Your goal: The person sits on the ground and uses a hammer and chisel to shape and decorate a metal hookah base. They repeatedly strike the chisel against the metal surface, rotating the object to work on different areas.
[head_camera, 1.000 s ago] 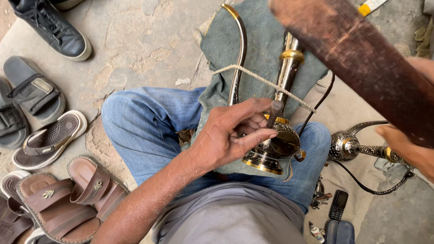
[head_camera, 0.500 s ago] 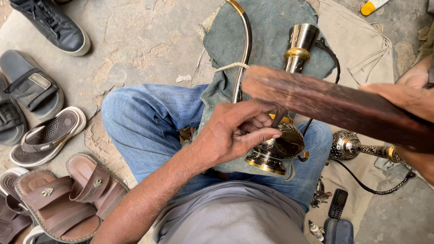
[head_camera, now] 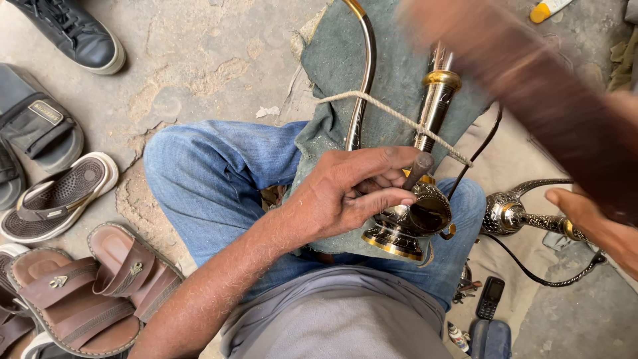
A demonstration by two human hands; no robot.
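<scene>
Sandals (head_camera: 86, 279) left; blurred wooden bat (head_camera: 531, 86) overhead.

Soft daylight, motion blur upper right

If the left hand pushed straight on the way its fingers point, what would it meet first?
The left hand points right, gripping a small dark punch. Straight on lies the engraved brass vessel that its fingertips already touch; beyond that is the rope, though depth is unclear.

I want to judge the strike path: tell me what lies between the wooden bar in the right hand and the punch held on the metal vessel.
Nothing visible blocks it. The blurred wooden bar is raised over the punch, which the left hand pinches against the engraved vessel. A taut cord crosses just beyond the punch.
</scene>
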